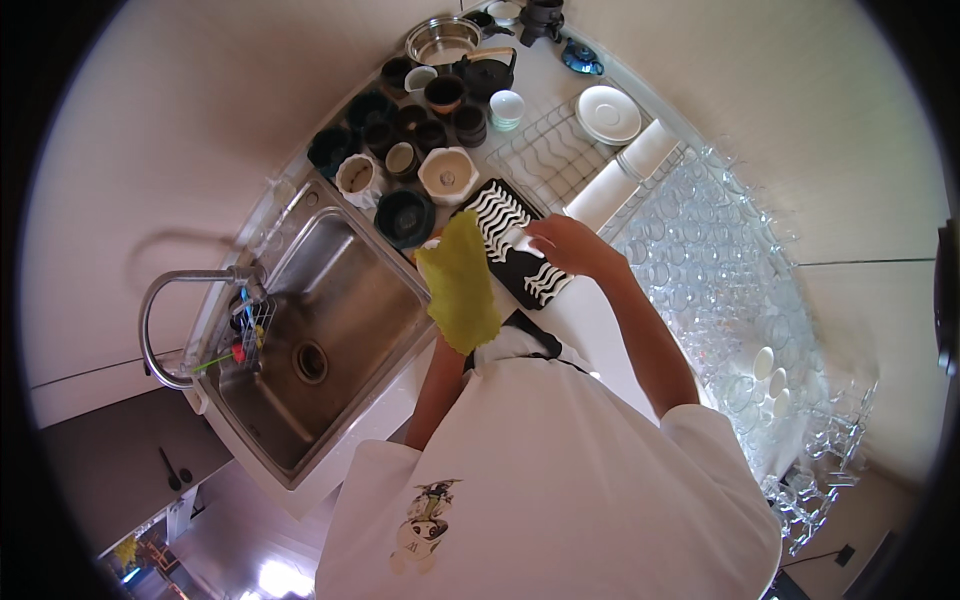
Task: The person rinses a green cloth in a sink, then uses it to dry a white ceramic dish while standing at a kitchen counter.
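Note:
A yellow-green cloth [461, 281] is draped over my left hand [448, 358] and hides most of it, with the wrist showing below. Something white peeks out at the cloth's left edge, too covered to name. My right hand [574, 246] reaches over a black tray [517, 277], its fingers closed around a small white piece [527, 241]. Wavy white pieces [495, 217], perhaps ceramic rests, lie in a row on the tray's far part. A few more wavy pieces [547, 283] lie at its near end.
On the left is a stainless steel sink [337, 352] with a curved faucet [150, 315]. Dark and white cups and bowls [405, 217] crowd the counter beyond. A wire rack [555, 150] holds white plates [609, 114]. Many clear glasses [697, 240] fill the right side.

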Tool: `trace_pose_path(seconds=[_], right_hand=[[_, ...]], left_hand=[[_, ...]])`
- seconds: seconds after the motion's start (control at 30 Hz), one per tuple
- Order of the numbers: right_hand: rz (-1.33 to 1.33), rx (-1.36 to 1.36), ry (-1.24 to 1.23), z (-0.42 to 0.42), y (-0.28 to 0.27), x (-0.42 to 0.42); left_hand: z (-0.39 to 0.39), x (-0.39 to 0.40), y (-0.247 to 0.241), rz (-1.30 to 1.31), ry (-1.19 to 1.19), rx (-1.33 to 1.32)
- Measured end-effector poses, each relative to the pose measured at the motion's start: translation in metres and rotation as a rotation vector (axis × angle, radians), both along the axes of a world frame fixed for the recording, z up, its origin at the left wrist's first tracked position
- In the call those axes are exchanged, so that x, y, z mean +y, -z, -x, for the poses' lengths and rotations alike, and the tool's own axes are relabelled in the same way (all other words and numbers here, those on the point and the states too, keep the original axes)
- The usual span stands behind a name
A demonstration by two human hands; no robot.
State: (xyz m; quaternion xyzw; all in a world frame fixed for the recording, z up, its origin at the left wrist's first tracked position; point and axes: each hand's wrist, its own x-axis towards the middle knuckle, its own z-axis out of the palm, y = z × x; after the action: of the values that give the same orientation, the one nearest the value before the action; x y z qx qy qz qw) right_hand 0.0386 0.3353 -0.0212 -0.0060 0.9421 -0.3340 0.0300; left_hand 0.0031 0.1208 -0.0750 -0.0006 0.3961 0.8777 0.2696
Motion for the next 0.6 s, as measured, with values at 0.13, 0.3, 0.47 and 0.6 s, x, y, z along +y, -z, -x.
trace_pose_path(seconds=[0.13,0.3,0.47,0.6], right_hand=[[-0.291,-0.041,-0.247,0.016,0.039,-0.008],[-0.524,0.047,-0.436,0.018,0.061,-0.006],[-0.599,0.05,-0.394,0.004,0.07,-0.011],[-0.592,0.044,-0.348,-0.007,0.078,-0.01]], left_hand=[[0.002,-0.02,0.018,0.02,-0.048,-0.008],[0.004,-0.033,0.051,0.02,-0.047,-0.025],[0.011,-0.032,0.039,-0.115,-0.029,-0.19],[0.016,-0.018,0.004,0.067,-0.07,0.061]])
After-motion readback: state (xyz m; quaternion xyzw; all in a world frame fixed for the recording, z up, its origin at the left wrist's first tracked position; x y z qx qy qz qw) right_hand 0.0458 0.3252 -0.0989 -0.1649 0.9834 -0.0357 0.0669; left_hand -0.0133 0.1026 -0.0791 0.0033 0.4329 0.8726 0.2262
